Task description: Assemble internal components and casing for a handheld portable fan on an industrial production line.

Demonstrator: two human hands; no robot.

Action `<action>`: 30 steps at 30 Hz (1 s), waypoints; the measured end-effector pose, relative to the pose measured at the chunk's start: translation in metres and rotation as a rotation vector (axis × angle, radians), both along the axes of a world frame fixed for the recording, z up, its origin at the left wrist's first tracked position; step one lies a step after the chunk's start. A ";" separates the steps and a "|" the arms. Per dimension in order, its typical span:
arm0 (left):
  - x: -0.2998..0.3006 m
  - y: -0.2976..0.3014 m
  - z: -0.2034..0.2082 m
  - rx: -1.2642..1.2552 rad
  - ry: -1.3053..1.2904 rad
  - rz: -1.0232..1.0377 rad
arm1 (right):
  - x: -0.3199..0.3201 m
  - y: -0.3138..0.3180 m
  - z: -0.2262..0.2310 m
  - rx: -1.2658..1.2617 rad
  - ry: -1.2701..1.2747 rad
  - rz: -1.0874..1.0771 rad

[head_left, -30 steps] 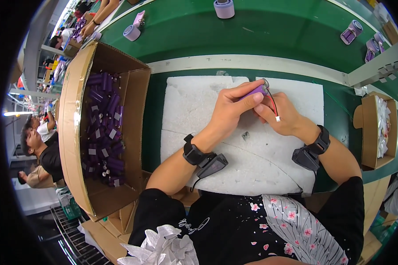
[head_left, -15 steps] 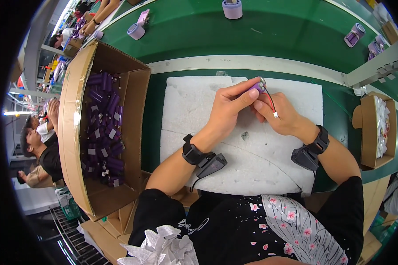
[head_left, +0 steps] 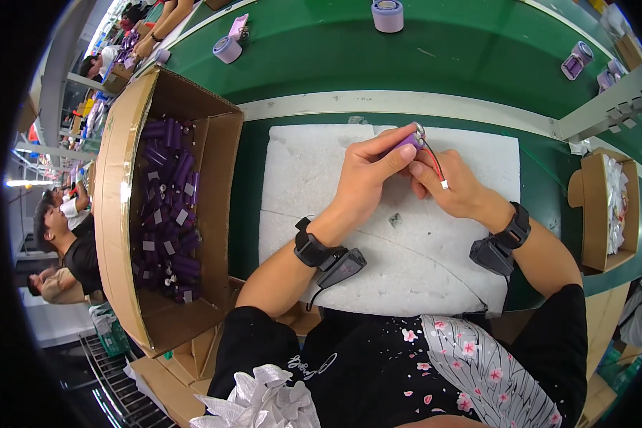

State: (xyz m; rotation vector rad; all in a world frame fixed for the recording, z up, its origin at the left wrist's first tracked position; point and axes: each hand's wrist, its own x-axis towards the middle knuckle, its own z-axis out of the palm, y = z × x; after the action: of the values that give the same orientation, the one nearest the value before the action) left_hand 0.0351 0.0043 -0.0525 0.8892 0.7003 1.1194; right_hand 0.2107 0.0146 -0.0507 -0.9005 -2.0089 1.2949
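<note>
My left hand [head_left: 364,175] grips a purple cylindrical battery cell [head_left: 409,141] between thumb and fingers, over the upper part of a white foam board [head_left: 321,264]. The cell's metal end tilts up and away from me. From that end, a red and black wire pair [head_left: 436,162] runs down across my right hand [head_left: 460,189] to a small white connector [head_left: 444,184]. My right thumb and fingers are closed just below the cell, close to my left fingertips. Whatever they pinch is hidden.
At left stands a tall cardboard box [head_left: 207,153] with many purple cells [head_left: 167,207]. A smaller carton [head_left: 593,214] at right holds white bags. Beyond a pale rail [head_left: 406,100], lilac round parts [head_left: 388,17] sit on a green belt [head_left: 307,57]. Other people work at far left.
The lilac parts on the green belt have shifted slightly to the right. My hands and the cell have barely moved. At far left, a person's raised hand has moved away from the box.
</note>
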 end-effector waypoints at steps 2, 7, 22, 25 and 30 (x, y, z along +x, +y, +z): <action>0.000 -0.001 -0.002 -0.005 -0.003 -0.012 | 0.000 -0.001 0.000 -0.006 0.008 -0.003; -0.004 -0.001 -0.006 -0.041 0.024 -0.020 | -0.001 -0.003 -0.002 -0.003 0.035 -0.009; 0.002 0.001 0.003 0.172 0.311 0.004 | 0.004 0.000 -0.013 0.148 0.119 -0.133; 0.005 0.001 0.000 0.122 0.275 0.001 | 0.004 0.002 -0.012 0.160 0.109 -0.161; 0.007 0.001 -0.006 0.059 0.145 0.023 | 0.004 -0.002 -0.017 0.176 0.092 -0.211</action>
State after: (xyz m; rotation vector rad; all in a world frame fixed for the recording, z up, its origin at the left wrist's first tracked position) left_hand 0.0418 0.0053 -0.0590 1.0219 0.8012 1.1080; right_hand 0.2148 0.0129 -0.0677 -0.9237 -1.8680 1.0092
